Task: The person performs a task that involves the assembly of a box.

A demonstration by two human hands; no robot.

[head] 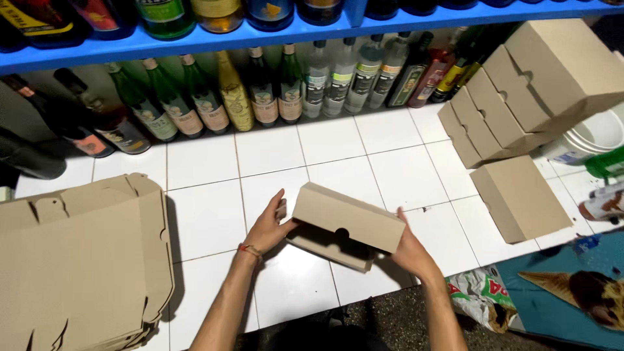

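A small brown cardboard box (348,221) with its lid half closed is held low over the white tiled floor (208,214). My left hand (268,226) grips its left end, thumb on the side flap. At the box's right end, my right hand (409,250) holds it from below and behind. A red thread band circles my left wrist. The lid has a half-round thumb notch at its front edge.
A stack of flat unfolded cardboard blanks (78,260) lies at left. Several folded boxes (520,84) lean in a pile at upper right, one more box (520,198) beside them. Glass bottles (260,91) line the floor under a blue shelf (260,36). A white bucket (595,133) stands at right.
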